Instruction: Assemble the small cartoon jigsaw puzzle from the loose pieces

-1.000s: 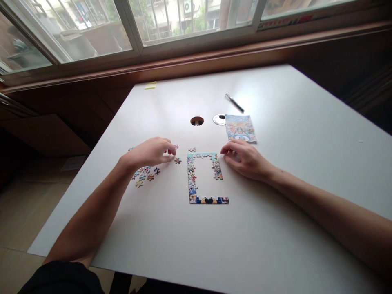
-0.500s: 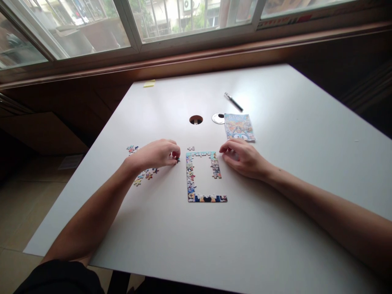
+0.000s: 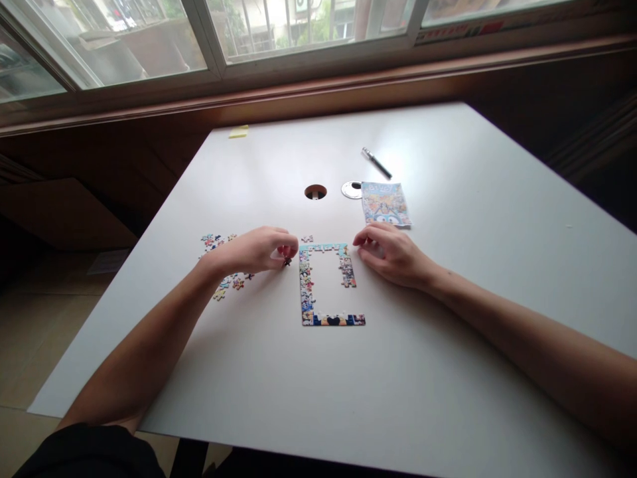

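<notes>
left hand: the left hand [image 3: 256,249] is palm down, its fingertips closed on a small dark piece [image 3: 287,262] just left of the puzzle border; cannot tell whether the piece is clear of the table.
right hand: the right hand [image 3: 393,253] lies on its side near the upper right corner of the border, fingers loosely curled, thumb and forefinger apart.
both hands: well apart, one on either side of the border.
puzzle border: the puzzle border [image 3: 305,292] lies flat on the white table [image 3: 423,378], between the hands and a little nearer the person; its left, top and bottom strips are joined, while the right strip comes only partway down, leaving a gap above the lower right corner.
bottom strip: dark blue and orange, with a black heart-like patch in the middle.
lone piece: a pale piece [image 3: 307,238] sits just beyond the top strip.
loose pieces: a scatter of loose pieces [image 3: 226,282] lies on both sides of the left wrist, partly hidden by it.
picture sheet: a colourful sheet [image 3: 385,203] lies just beyond the right hand, overlapping a round cover [image 3: 351,190].
far side: a pen [image 3: 377,163] beyond the sheet, a round hole [image 3: 315,192] left of the cover, a yellow note [image 3: 239,131] by the far left corner.
behind: a window [image 3: 308,30] past the table.
</notes>
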A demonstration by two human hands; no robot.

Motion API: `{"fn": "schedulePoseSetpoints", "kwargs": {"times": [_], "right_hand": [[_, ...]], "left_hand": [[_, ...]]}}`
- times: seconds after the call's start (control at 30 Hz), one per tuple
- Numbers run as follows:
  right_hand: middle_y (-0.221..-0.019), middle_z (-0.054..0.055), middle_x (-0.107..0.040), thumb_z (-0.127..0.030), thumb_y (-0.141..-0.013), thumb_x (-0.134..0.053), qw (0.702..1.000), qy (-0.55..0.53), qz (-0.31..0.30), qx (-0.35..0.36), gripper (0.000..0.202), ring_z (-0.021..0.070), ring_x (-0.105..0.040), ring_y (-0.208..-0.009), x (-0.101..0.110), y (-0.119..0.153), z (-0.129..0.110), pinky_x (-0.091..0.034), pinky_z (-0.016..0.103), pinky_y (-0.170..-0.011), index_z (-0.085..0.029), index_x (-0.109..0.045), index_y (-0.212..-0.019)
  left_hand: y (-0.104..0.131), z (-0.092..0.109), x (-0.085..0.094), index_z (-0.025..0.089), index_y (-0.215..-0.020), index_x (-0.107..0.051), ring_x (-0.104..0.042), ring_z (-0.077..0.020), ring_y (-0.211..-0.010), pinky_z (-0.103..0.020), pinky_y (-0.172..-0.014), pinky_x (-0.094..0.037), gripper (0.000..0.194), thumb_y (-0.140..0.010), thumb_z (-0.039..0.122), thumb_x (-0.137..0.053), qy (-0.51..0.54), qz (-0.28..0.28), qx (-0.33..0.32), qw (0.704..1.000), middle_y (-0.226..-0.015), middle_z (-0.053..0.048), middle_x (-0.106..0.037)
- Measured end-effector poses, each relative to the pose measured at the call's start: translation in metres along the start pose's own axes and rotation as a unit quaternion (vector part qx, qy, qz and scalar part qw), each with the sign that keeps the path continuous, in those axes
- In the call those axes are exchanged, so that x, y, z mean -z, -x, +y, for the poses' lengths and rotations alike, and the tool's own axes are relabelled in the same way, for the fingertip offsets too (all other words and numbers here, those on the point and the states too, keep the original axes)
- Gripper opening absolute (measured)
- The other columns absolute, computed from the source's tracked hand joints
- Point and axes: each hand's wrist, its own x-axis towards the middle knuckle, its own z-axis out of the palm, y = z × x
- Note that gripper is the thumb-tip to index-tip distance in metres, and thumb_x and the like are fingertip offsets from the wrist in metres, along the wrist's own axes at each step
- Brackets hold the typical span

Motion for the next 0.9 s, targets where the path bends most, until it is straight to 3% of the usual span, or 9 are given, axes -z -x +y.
{"fn": "schedulePoseSetpoints", "kwargs": {"times": [0.2, 0.4, 0.57, 0.9], "right_hand": [[-0.089, 0.007, -0.065, -0.014, -0.083, -0.058, 1.0, -0.005, 0.001, -0.004, 0.012, 0.0235, -0.06, -0.084, 0.0, -0.001, -0.001, -0.048, 0.04, -0.081, -0.022, -0.063, -0.09], [-0.091, 0.006, -0.067, -0.022, -0.087, -0.061, 0.997, -0.06, 0.013, 0.045, 0.006, 0.0219, -0.062, -0.085, 0.009, -0.002, -0.018, -0.051, 0.039, -0.081, -0.024, -0.065, -0.091], [-0.09, 0.005, -0.068, -0.028, -0.085, -0.071, 0.992, -0.073, -0.032, 0.102, 0.012, 0.0213, -0.061, -0.083, 0.013, 0.0, -0.04, -0.049, 0.037, -0.077, -0.024, -0.068, -0.096], [-0.091, 0.005, -0.068, -0.026, -0.084, -0.071, 0.993, -0.071, -0.043, 0.079, 0.015, 0.0221, -0.06, -0.085, 0.009, 0.003, -0.046, -0.048, 0.037, -0.08, -0.025, -0.065, -0.097]], "left_hand": [[-0.002, 0.007, -0.005, 0.017, -0.092, -0.071, -0.066, -0.0158, -0.085, -0.027, -0.073, -0.053, 0.013, -0.084, 0.02, -0.061, 0.195, 0.008, 0.009, 0.981, -0.096, -0.006, -0.07], [-0.016, 0.035, -0.035, 0.014, -0.09, -0.065, -0.073, -0.0192, -0.087, -0.031, -0.076, -0.06, 0.019, -0.079, 0.024, -0.077, 0.425, 0.089, 0.076, 0.897, -0.087, -0.007, -0.073], [-0.019, 0.052, -0.043, 0.013, -0.09, -0.065, -0.074, -0.0185, -0.085, -0.03, -0.075, -0.061, 0.019, -0.079, 0.021, -0.078, 0.461, 0.114, 0.077, 0.877, -0.089, -0.007, -0.074], [-0.019, 0.058, -0.043, 0.015, -0.092, -0.06, -0.074, -0.0192, -0.082, -0.028, -0.069, -0.06, 0.027, -0.078, 0.026, -0.08, 0.454, 0.131, 0.074, 0.878, -0.09, -0.006, -0.071]]}}
